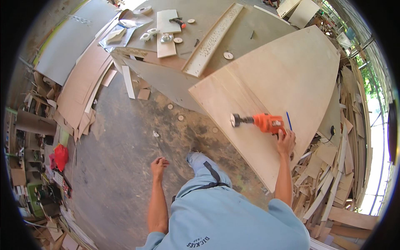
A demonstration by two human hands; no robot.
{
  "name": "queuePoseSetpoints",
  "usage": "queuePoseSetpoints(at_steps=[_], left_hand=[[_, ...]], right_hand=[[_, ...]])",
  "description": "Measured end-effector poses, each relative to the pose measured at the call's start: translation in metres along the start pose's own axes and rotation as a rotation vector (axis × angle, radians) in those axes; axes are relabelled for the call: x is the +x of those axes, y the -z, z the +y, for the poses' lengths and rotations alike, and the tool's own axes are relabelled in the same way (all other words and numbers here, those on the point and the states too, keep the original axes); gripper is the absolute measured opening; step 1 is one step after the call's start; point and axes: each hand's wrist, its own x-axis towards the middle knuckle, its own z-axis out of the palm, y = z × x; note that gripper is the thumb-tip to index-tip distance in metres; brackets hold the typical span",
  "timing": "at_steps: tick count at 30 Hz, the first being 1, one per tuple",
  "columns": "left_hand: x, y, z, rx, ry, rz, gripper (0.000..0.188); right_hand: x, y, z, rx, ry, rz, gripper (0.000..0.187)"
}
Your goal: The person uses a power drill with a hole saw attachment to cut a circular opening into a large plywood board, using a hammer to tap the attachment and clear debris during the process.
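Observation:
My right hand (286, 143) is wrapped round the handle end of an orange power drill (271, 123). The drill lies sideways over a large pale plywood board (287, 75); whether it rests on the wood or hangs just above it I cannot tell. A round hole saw (235, 120) is fitted in its chuck and points left, near the board's left edge. Just beyond the hand is a blue pen (288, 120). My left hand (159, 166) hangs over the floor, apart from everything, its fingers loosely bent with nothing in them.
The worktable (225, 37) bears a long board with many holes (212, 39), cut wooden discs (228, 55), and tape rolls (143, 10). Scrap wood (321, 166) is heaped at the right. Sheets (83, 87) lean at the left; sawdust and discs lie on the floor (121, 166).

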Motion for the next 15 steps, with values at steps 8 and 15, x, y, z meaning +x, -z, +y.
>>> queuePoseSetpoints(at_steps=[8,15], left_hand=[[0.091,0.012,0.094,-0.022,0.014,0.105,0.019],[0.225,-0.045,0.274,0.021,-0.322,-0.019,0.019]], right_hand=[[-0.015,-0.02,-0.032,-0.069,-0.544,0.106,0.058],[-0.015,-0.028,-0.063,-0.244,-0.729,0.375,0.054]])
